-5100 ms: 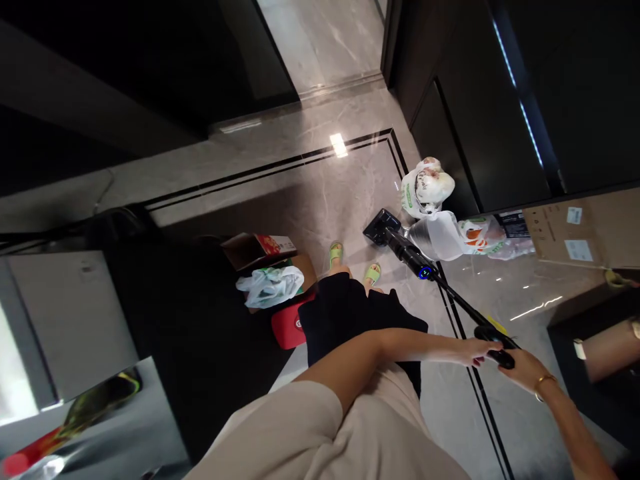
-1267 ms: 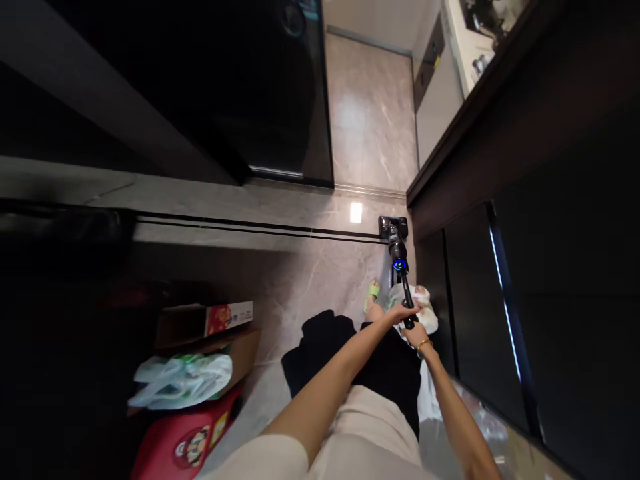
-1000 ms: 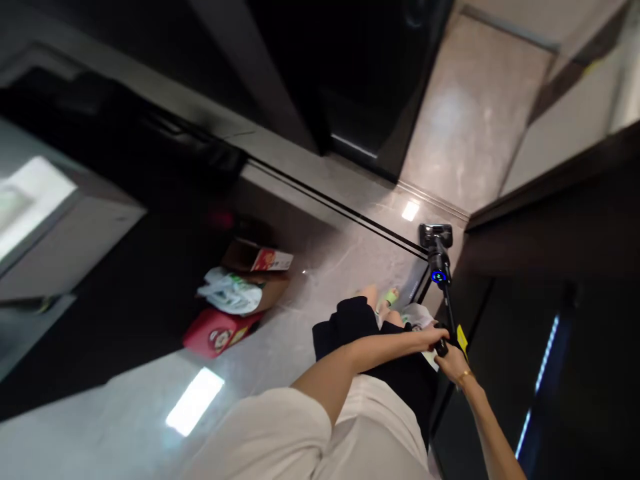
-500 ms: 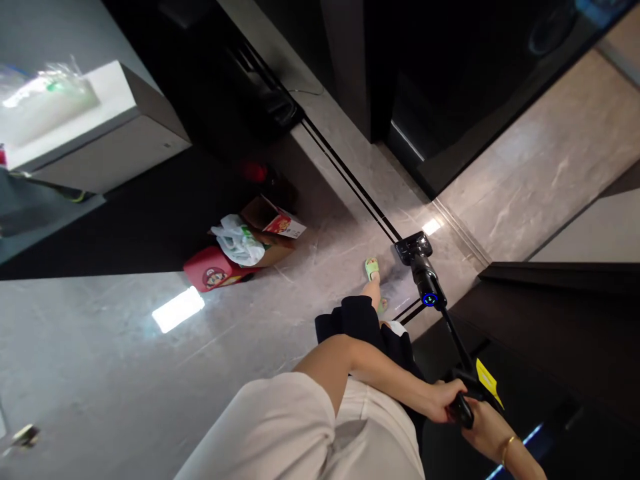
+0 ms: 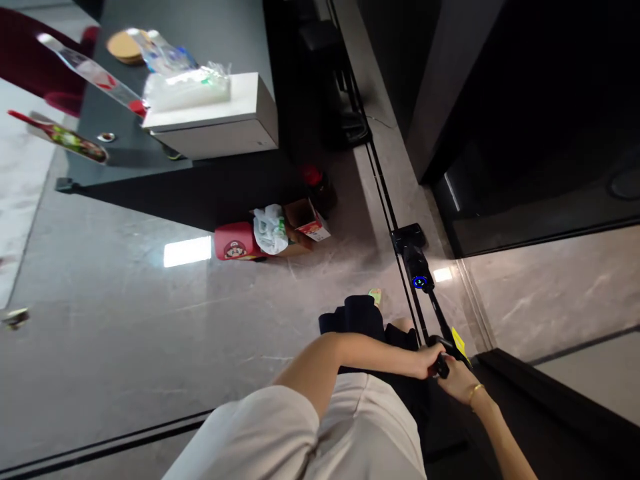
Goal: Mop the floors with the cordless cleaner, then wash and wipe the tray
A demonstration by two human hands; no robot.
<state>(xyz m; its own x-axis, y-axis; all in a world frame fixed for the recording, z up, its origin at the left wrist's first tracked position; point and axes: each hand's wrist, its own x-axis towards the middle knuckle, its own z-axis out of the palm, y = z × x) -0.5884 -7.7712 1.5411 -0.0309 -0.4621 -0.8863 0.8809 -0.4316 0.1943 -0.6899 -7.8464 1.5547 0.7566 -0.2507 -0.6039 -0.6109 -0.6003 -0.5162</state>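
Observation:
Both my hands grip the black handle of an upright floor cleaner [image 5: 416, 267]. My left hand [image 5: 427, 361] wraps the handle from the left, and my right hand [image 5: 458, 380], with a gold bracelet at the wrist, holds it from the right. The cleaner's thin pole runs away from me to a body with a glowing blue ring, and its dark floor head rests on the black inlay line of the glossy marble floor [image 5: 150, 333]. A yellow tag hangs near the handle. One foot in a green slipper [image 5: 375, 296] shows ahead of my black skirt.
A red cartoon-print box [image 5: 233, 242], a white plastic bag [image 5: 269, 228] and an open cardboard box [image 5: 306, 225] sit on the floor against a dark counter base. A white box with plastic packets [image 5: 215, 113] is on the counter. Dark cabinets stand at right.
My view has swung round to the left, bringing the counter top into sight. The cleaner's head now lies on the black floor line. Both hands have kept their grip.

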